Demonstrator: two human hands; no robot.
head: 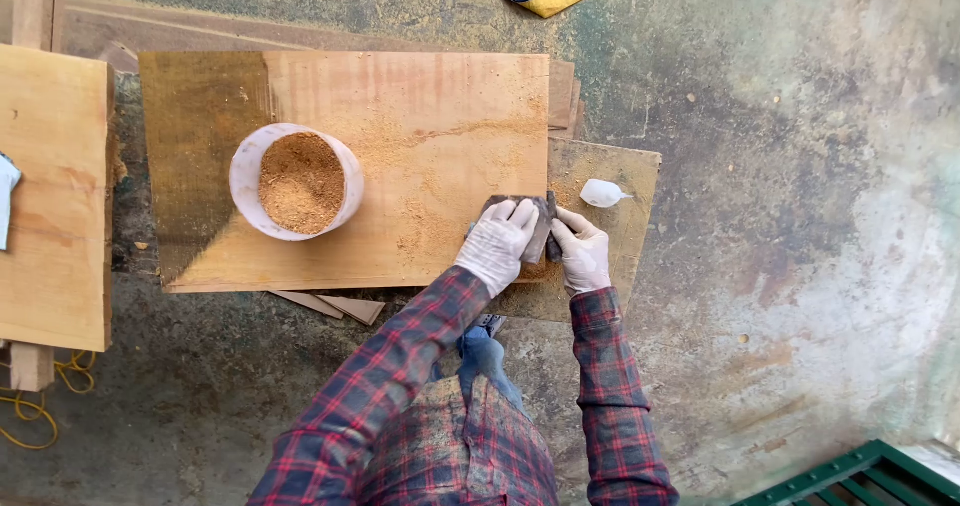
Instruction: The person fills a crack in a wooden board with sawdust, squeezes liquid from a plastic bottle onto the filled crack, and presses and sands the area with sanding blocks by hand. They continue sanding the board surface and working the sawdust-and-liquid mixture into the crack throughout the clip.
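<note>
Sleeves: I see both plaid forearms reaching up and away from me, converging on one spot at the board's near right corner.
Left hand (pixel 497 243): gloved, palm down, fingers curled, its grip clamped on the block (pixel 524 218).
Right hand (pixel 582 252): gloved, fingers pinching the block's right edge, grip closed on it.
Block: small, dark, lying on the board (pixel 400 116); its long axis runs roughly left to right, slightly tilted.
Bottle (pixel 603 193): small, clear, just beyond my right hand, tip pointing right.
Tub (pixel 245 171): white, round, full of sawdust, well left on the board.
</note>
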